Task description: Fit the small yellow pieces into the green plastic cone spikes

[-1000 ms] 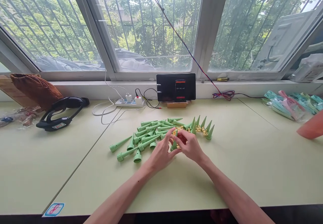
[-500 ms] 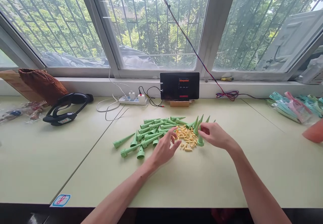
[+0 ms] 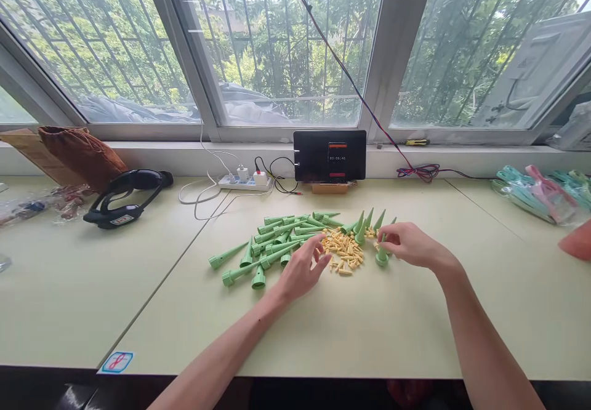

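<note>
The right hand (image 3: pixel 409 244) keeps a pinched grip on an upright green plastic spike (image 3: pixel 381 259), right of the heaped yellow pegs (image 3: pixel 344 251); near them the left hand (image 3: pixel 300 268) curves half open, empty. The pale-green desk (image 3: pixel 360 330) faces barred windows (image 3: pixel 295 53).

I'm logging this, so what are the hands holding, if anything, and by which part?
The right hand holds a green cone by its narrow upper part, wide base down. The left hand is open, with nothing visible in it.

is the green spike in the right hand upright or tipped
Upright: in the right hand, the green spike points tip up, wide base down.
</note>
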Available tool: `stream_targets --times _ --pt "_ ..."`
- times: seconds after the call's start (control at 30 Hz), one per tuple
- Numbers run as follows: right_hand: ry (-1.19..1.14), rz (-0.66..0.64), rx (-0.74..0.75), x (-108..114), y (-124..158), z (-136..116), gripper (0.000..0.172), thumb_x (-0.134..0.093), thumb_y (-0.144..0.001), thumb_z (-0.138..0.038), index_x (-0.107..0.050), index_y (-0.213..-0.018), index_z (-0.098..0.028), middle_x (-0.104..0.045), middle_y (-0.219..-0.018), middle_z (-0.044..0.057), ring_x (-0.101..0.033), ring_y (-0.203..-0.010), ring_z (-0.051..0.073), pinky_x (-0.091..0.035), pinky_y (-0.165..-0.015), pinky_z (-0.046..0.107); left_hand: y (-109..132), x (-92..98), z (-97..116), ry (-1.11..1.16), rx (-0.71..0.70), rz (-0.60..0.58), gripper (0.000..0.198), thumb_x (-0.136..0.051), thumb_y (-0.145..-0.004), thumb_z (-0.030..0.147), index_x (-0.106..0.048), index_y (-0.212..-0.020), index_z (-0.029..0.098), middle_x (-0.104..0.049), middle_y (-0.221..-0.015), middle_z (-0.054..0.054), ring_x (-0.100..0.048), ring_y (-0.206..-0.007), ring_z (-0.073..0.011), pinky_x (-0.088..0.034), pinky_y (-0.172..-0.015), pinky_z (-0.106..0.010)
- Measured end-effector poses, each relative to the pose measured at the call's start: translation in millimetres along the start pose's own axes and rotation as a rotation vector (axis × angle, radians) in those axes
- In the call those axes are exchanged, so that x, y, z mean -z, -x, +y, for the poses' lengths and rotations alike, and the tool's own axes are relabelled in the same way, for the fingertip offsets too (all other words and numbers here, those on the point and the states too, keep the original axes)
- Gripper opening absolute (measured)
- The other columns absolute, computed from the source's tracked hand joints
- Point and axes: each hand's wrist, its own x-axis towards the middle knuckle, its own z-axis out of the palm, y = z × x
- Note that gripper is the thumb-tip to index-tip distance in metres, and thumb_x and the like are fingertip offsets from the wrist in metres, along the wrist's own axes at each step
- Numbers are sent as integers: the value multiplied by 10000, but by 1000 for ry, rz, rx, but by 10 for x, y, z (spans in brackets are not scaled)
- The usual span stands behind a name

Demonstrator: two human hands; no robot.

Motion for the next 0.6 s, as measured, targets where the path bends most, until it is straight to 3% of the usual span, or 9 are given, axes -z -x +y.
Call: stream_targets --times 0.6 --pt "97 117 -37 -80 -88 53 178 -510 -780 -153 -682 -804 -190 -659 -674 11 -578 -635 145 -401 -566 230 -3 -19 -13 -56 -3 -6 316 -451 -978 393 -512 -1219 199 -642 -949 -43 -595 -755 -137 -489 -640 -261"
